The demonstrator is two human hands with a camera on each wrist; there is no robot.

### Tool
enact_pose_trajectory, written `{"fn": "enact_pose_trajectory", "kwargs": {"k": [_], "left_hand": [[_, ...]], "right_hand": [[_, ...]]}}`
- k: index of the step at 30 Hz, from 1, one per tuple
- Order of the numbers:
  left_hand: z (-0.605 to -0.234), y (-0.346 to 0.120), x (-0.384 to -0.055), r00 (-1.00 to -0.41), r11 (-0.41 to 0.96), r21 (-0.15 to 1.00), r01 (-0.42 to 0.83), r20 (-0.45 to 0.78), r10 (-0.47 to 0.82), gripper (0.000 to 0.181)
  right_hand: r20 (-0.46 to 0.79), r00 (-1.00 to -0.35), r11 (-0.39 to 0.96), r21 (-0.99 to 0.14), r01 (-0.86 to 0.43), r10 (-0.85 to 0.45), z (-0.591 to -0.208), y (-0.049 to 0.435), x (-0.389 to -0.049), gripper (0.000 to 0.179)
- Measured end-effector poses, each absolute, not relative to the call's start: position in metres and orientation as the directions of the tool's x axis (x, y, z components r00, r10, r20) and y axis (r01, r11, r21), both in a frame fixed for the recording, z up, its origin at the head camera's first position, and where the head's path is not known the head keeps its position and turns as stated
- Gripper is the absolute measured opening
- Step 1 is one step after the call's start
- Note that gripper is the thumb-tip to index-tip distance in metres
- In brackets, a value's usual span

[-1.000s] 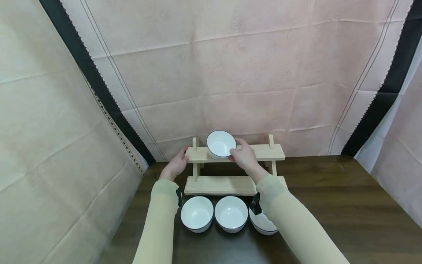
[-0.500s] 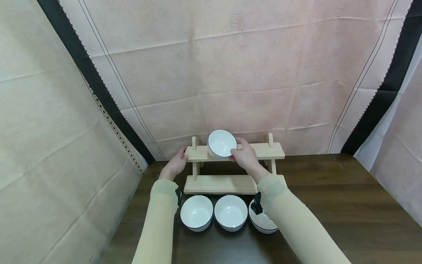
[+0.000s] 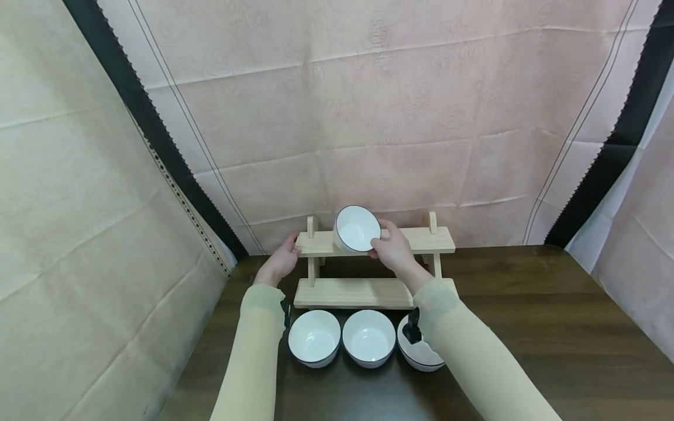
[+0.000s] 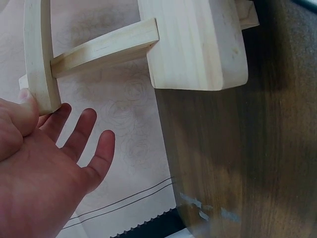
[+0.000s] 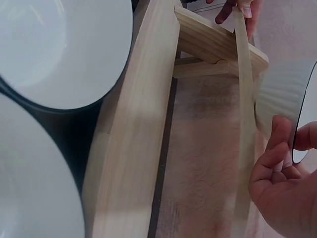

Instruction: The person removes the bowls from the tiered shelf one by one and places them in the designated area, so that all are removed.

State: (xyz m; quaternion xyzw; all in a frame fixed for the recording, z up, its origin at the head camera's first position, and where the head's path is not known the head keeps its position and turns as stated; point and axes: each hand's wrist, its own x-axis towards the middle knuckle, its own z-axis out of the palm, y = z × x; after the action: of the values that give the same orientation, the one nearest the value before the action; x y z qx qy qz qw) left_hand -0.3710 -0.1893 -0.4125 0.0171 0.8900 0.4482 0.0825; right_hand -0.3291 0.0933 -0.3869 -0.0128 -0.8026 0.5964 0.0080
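In the head view my right hand (image 3: 392, 248) pinches the dark-rimmed rim of a white bowl (image 3: 357, 228), thumb inside and fingers outside. The bowl is tilted towards me over the upper board of a two-tier wooden rack (image 3: 344, 293); in the right wrist view the ribbed bowl (image 5: 282, 94) is at or very near that board's edge. My left hand (image 3: 280, 263) holds the left end of the upper board. Seen from the left wrist, the thumb and index finger of the left hand (image 4: 54, 163) pinch the rack (image 4: 42, 59), the other fingers spread apart.
A left bowl (image 3: 315, 339), a middle bowl (image 3: 369, 339) and a right bowl (image 3: 419, 354), all white, stand in a row before the rack. My right sleeve partly covers the right one. Behind the brown table (image 3: 526, 327) hangs a pale cloth wall (image 3: 400, 117).
The bowl in my right hand has shifted slightly right along the upper board and tilts a little more. My left hand keeps its hold on the rack.
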Motion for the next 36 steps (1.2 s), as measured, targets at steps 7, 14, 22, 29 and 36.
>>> {"fn": "enact_pose_trajectory", "kwargs": {"k": [7, 14, 22, 29, 36], "left_hand": [[-0.412, -0.189, -0.37, -0.986, 0.586, 0.808, -0.06, -0.141, 0.093, 0.053], [-0.413, -0.188, -0.372, -0.985, 0.582, 0.81, -0.065, -0.145, 0.092, 0.053], [-0.414, -0.188, -0.372, -0.987, 0.577, 0.814, -0.064, -0.135, 0.082, 0.052], [-0.414, -0.188, -0.372, -0.989, 0.592, 0.804, -0.061, -0.129, 0.073, 0.052], [-0.414, -0.186, -0.371, -0.99, 0.579, 0.813, -0.068, -0.128, 0.063, 0.053]], "right_hand": [[-0.022, -0.999, 0.268, -0.963, 0.032, 0.038, -0.394, 0.098, -0.329, 0.06], [-0.024, -1.0, 0.146, -0.989, 0.026, 0.013, -0.398, 0.099, -0.327, 0.06], [-0.099, -0.995, 0.035, -0.994, 0.099, -0.007, -0.404, 0.103, -0.318, 0.055], [-0.149, -0.987, -0.072, -0.986, 0.153, -0.056, -0.404, 0.107, -0.305, 0.058], [-0.145, -0.986, -0.104, -0.983, 0.153, -0.081, -0.41, 0.115, -0.289, 0.06]]}}
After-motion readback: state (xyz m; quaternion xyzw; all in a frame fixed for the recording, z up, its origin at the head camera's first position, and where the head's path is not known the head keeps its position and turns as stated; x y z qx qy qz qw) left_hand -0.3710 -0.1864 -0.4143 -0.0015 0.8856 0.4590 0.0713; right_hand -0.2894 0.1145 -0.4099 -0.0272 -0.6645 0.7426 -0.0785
